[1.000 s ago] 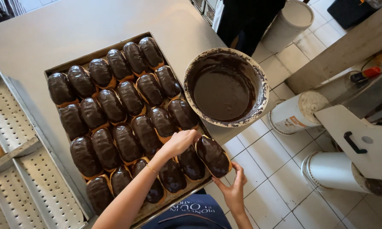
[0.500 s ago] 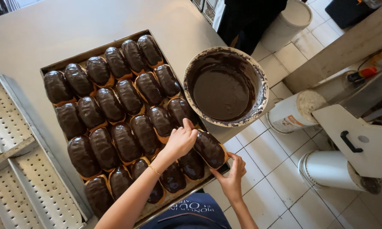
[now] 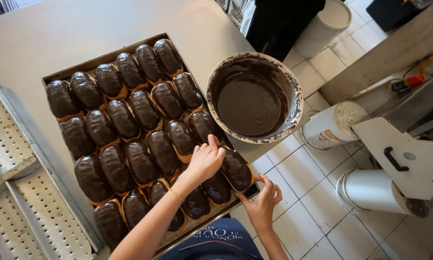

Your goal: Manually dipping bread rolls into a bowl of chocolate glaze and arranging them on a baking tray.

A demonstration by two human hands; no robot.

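Left hand (image 3: 206, 161) curled over glazed eclair (image 3: 236, 168) at near right corner of tray (image 3: 72, 72), fingertips pressed together on its top edge, so wet glaze stays mostly untouched. Right hand (image 3: 263, 202) spread, fingers touching tray corner below same eclair, probably to steady it. Eclairs lie in tight slanted rows, glaze up, to fill tray. Bowl (image 3: 293, 91) of chocolate glaze sits just beside tray on counter (image 3: 57, 29), close for dipping. Perforated racks (image 3: 14, 192) at left.
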